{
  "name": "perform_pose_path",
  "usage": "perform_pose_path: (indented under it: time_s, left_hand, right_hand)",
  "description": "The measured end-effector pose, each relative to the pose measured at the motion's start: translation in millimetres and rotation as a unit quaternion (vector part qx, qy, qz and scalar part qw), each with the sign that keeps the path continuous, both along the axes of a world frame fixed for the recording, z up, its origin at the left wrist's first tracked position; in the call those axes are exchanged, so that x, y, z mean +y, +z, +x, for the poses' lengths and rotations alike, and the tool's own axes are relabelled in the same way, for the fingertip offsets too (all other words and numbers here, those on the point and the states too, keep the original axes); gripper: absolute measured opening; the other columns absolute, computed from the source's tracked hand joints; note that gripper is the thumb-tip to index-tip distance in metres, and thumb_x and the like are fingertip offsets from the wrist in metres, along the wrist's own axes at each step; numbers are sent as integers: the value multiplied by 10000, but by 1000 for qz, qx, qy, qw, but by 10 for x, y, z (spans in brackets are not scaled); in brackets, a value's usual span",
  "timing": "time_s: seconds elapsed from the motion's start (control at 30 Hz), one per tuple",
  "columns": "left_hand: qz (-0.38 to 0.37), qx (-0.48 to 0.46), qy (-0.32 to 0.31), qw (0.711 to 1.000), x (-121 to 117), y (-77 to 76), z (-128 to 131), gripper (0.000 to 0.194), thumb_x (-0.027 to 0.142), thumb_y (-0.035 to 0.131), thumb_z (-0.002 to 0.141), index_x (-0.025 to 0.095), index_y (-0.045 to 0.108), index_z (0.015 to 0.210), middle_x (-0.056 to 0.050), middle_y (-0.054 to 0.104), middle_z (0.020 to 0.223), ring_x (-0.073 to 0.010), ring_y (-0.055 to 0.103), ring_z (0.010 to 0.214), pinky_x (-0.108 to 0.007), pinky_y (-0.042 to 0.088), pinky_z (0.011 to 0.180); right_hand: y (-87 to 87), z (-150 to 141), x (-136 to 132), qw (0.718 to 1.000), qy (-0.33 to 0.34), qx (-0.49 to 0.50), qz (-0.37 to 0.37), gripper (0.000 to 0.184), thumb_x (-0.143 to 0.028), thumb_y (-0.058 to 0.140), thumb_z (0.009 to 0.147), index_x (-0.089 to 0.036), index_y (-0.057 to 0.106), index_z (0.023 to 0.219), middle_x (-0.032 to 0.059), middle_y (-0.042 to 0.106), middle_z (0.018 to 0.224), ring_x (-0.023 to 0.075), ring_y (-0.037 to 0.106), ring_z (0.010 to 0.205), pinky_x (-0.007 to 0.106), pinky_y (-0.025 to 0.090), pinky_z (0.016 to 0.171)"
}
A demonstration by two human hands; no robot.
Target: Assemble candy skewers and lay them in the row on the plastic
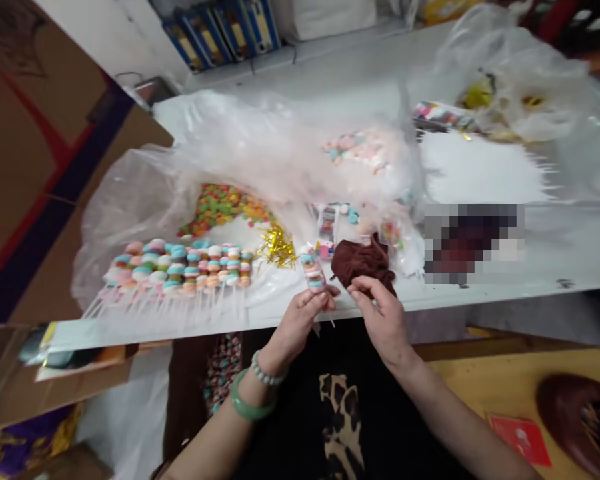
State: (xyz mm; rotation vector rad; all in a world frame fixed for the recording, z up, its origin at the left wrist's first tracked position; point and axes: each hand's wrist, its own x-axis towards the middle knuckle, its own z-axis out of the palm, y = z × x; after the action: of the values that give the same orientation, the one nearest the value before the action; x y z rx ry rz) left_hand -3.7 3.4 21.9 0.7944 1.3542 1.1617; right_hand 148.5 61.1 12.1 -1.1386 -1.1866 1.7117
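My left hand (303, 313) is closed on a candy skewer (314, 272), a short stack of pastel candies on a white stick, which looks wrapped in clear plastic. It points up and away from me at the table's front edge. Just to its right, my right hand (383, 313) has thumb and finger pinched together; anything between them is too small to make out. Behind that hand a bunched brown cloth (363, 261) lies on the table. Gold twist ties (276, 245) are heaped left of the skewer. Further left, many candy skewers (180, 267) lie in rows, sticks towards me.
Clear plastic bags hold fruit-coloured gummies (225, 207) and pastel candies (360, 150). A stack of white sheets (483, 167) lies to the right, below a plastic bag (525, 87). A tall cardboard box (35, 167) stands at the left. The white table's front edge (280, 319) runs before me.
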Motion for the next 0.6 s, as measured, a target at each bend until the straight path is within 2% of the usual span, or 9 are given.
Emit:
perform_pose_path:
  time_s: [0.07,0.13,0.17,0.27,0.33,0.43,0.5,0.53,0.6]
  left_hand:
    - [-19,-60,-42,997,-38,-45,51,409,520,599,844,151,652,675,-68,656,703,-170,599,658,-307,462,715]
    - [-53,-132,-91,986,-74,-85,107,441,569,602,818,150,638,686,-39,608,617,-146,555,508,-292,433,587]
    - [-66,-141,-86,984,-88,-103,122,441,579,610,806,153,636,694,-25,590,592,-133,523,458,-281,402,536]
    - [-50,-8,36,998,-133,-157,74,388,537,639,806,179,638,657,3,530,525,-121,462,452,-264,334,508]
    - [2,116,134,984,-177,-188,-27,312,483,684,790,199,669,661,-20,558,564,-154,504,556,-272,363,574]
    - [61,193,222,954,-278,-184,-258,184,403,729,766,220,725,778,-67,626,711,-202,548,726,-285,402,704]
    - [65,203,269,939,-357,-135,-460,152,373,717,777,221,713,774,-63,610,723,-194,523,728,-276,401,707]
    - [60,198,298,932,-395,-100,-571,150,366,705,786,220,694,751,-49,586,703,-180,500,704,-264,395,678]
    - [33,146,351,924,-454,-28,-793,193,371,681,804,216,632,701,-6,504,630,-143,429,620,-233,356,581]
  right_hand:
    - [49,-57,10,999,43,20,-12,413,-309,757,710,-223,646,1098,41,708,1006,158,632,817,284,501,729]
    - [67,-167,19,993,78,50,-80,392,-340,746,719,-207,639,1072,40,720,938,127,584,596,272,478,568]
    - [66,-238,29,991,61,57,-102,330,-344,741,718,-196,645,996,30,719,872,110,540,520,263,452,518]
    - [59,-495,78,993,-22,62,-95,231,-319,761,670,-175,627,790,4,688,696,114,555,542,260,465,575]
    - [85,-682,110,995,-24,61,-79,235,-317,772,644,-171,622,750,-2,669,635,132,596,609,274,481,663]
    - [171,-936,154,996,36,47,-60,267,-365,764,667,-175,608,774,-11,660,630,135,603,618,286,484,697]
    - [213,-1067,203,992,122,25,-22,280,-450,663,788,-177,615,830,4,672,692,143,616,655,289,486,696]
    - [217,-1121,237,987,161,-2,17,301,-474,571,864,-178,625,868,17,680,740,149,620,681,288,483,689]
    - [178,-1221,318,960,207,-112,151,323,-426,438,953,-180,646,938,50,685,857,170,620,770,295,467,702]
